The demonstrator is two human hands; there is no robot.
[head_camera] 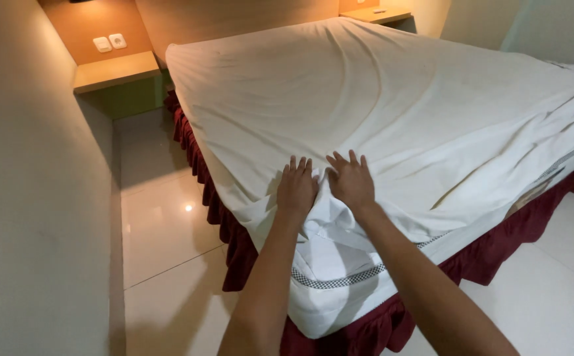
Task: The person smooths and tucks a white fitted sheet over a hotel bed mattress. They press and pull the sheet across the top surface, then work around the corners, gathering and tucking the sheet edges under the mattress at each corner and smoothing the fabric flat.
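Both hands [323,186] flat on white sheet [392,99]

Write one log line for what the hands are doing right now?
left hand: flat on sheet | right hand: flat on sheet, beside left | spot: bed corner | sheet: wrinkled | skirt: red

Single head-worn view, angled down from near the bed [379,99] corner, toward the headboard [234,20]
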